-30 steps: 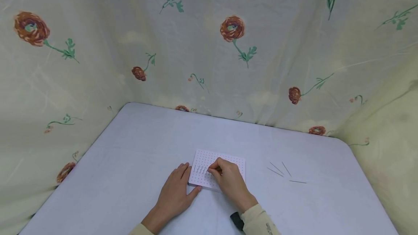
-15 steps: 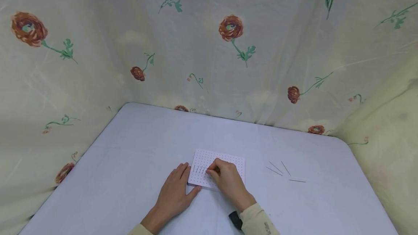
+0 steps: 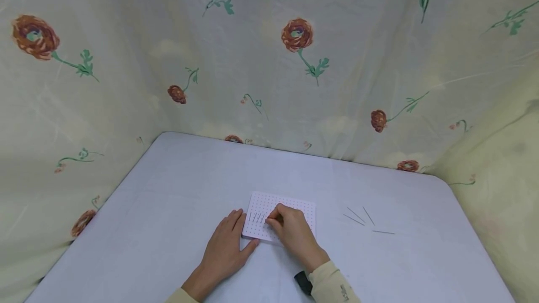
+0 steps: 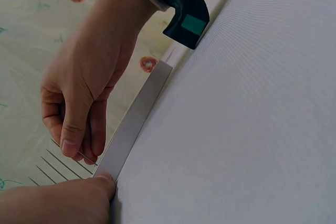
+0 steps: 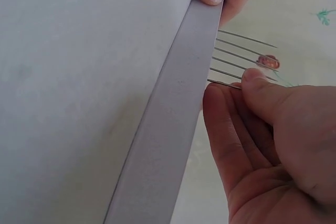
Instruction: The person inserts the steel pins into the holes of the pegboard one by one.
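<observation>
A white board [image 3: 282, 197] with a grid of small holes lies on the table, its pale side wall [image 5: 163, 124] facing the right wrist camera. Several thin metal needles [image 3: 257, 218] stand in a row toward its left side. My right hand [image 3: 296, 233] pinches another needle [image 5: 223, 83] between thumb and fingers, at the end of that row; its lower end meets the board's top edge in the right wrist view. My left hand [image 3: 225, 245] rests against the board's left edge with fingers extended, the thumb at the front corner.
Several loose needles [image 3: 354, 220] lie on the white table [image 3: 202, 167] right of the board. A dark device [image 3: 303, 283] sits at the right wrist, below the sleeve. Flowered curtains [image 3: 261, 60] hang round the table's back and sides.
My right hand has shifted very slightly left and then stays in place, pinching the needle. The left hand holds its position at the board, and the loose needles lie as before.
</observation>
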A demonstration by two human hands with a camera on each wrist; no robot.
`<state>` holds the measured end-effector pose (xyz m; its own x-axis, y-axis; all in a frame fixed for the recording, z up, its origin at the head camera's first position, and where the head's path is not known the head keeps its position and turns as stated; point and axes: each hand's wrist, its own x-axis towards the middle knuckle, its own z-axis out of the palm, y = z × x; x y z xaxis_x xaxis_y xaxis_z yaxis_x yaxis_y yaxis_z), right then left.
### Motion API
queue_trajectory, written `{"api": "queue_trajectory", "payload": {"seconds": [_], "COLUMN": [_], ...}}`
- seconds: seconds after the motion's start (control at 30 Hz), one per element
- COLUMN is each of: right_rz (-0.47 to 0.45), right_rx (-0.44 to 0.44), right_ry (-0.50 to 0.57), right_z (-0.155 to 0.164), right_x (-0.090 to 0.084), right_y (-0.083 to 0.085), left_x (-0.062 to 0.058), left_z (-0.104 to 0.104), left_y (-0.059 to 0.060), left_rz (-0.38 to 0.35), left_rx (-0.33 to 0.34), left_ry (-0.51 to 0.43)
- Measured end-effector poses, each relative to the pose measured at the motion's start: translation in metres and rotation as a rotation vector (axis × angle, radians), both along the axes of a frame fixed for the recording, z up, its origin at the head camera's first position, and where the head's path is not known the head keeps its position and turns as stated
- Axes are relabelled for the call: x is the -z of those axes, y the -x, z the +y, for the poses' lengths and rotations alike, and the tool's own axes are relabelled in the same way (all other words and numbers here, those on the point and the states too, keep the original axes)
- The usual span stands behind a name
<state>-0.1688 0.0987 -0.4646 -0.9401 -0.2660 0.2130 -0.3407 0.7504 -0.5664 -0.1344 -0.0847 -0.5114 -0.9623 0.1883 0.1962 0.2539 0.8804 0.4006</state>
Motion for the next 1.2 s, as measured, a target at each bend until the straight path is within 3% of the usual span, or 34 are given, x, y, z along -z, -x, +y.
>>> {"api": "queue_trajectory", "payload": {"seconds": [0.47, 0.87, 1.2], "right_rz": [-0.033, -0.08, -0.056], "right_rx": [0.011, 0.026, 0.118], "right_ry": [0.009, 0.084, 0.056], "right_z": [0.005, 0.024, 0.056], "right_x": [0.005, -0.005, -0.01], "right_y": [0.001, 0.001, 0.0], "left_x": [0.001, -0.003, -0.001], "left_z": [0.001, 0.002, 0.003], "left_y": [-0.001, -0.001, -0.001], "left_rz": [-0.014, -0.019, -0.023], "left_rx": [-0.006, -0.016, -0.032], "left_ry": [0.011, -0.003, 0.014]}}
